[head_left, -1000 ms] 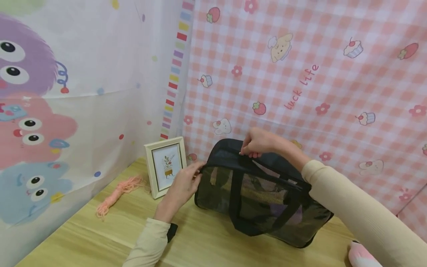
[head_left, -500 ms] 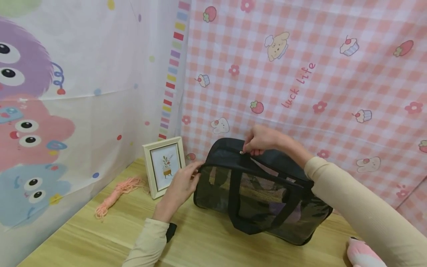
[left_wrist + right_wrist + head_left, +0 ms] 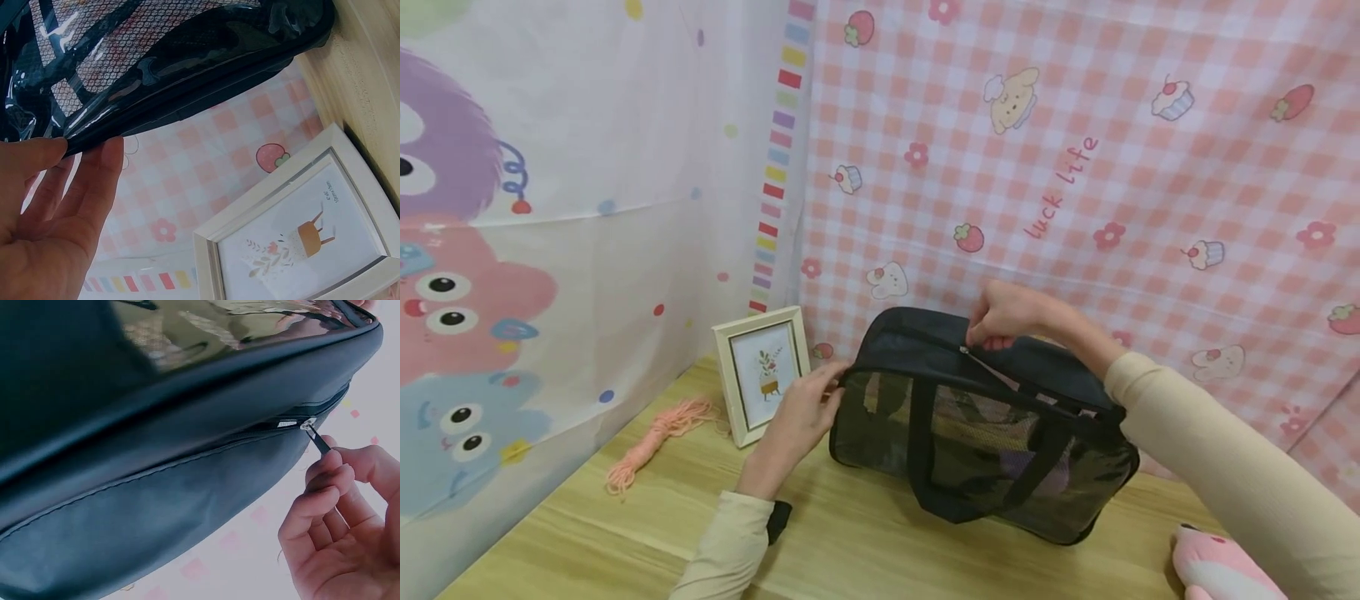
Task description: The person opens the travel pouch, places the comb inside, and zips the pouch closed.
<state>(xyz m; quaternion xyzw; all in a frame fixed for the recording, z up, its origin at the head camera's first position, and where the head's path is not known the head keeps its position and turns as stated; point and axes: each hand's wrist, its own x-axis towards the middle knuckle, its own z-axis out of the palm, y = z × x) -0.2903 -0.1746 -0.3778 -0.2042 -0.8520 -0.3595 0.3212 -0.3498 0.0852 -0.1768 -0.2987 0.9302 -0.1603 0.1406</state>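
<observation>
A black bag [image 3: 880, 417] with clear front panels and dark straps stands upright on the table; dim contents, one of them purple, show through the front. My right hand [image 3: 1003, 315] pinches the zipper pull [image 3: 321, 442] between thumb and fingers on the bag's top. In the head view, left of the zipper slider [image 3: 964, 350] the seam looks joined, while a narrow gap runs to its right. At the bag's upper left corner my left hand [image 3: 802, 408] pinches the edge, thumb on one side and fingers on the other, as the left wrist view shows.
A cream picture frame [image 3: 724, 379] stands just left of the bag, near my left hand. Further left lies a peach yarn bundle [image 3: 658, 437]. A pink and white plush toy [image 3: 1213, 558] sits at the front right. Printed cloths [image 3: 925, 208] hang close behind the table [image 3: 842, 542].
My right hand has drawn the zipper pull a short way right along the bag's top, and the gap has shortened. My left hand keeps its hold. The head view has shifted slightly.
</observation>
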